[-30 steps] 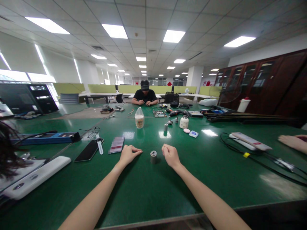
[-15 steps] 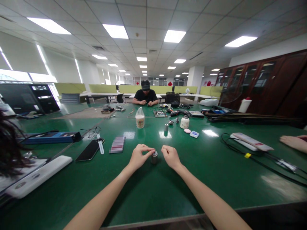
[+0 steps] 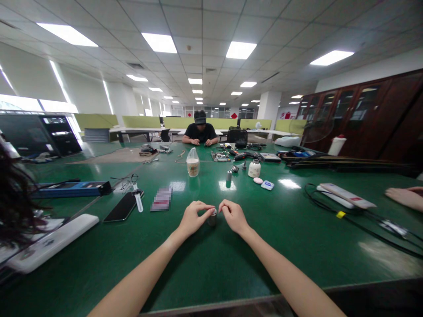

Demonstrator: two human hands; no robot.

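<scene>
A small dark-silver metal cylinder (image 3: 212, 220) stands upright on the green table in front of me. My left hand (image 3: 194, 217) grips its upper rim from the left, thumb and forefinger curved over the top. Close to the cylinder's right side is my right hand (image 3: 235, 216), its thumb and fingertips drawn together in a pinch. Whether those fingertips hold anything tiny is too small to tell. Farther back, a second silver cylinder (image 3: 229, 176) stands near a white jar (image 3: 254, 168), a pink disc (image 3: 257, 180) and a small white-and-blue case (image 3: 267, 185).
To the left lie a phone (image 3: 120, 207), a watch (image 3: 139, 203) and a white power strip (image 3: 56, 244). A bagged cup (image 3: 193, 164) stands ahead. Black cables (image 3: 360, 229) and another person's hand (image 3: 405, 197) are at right. Someone sits across the table.
My right hand has opened from a fist into a pinch and its fingertips have come left, nearer the cylinder's top. My left hand stays at the cylinder, shifted only slightly.
</scene>
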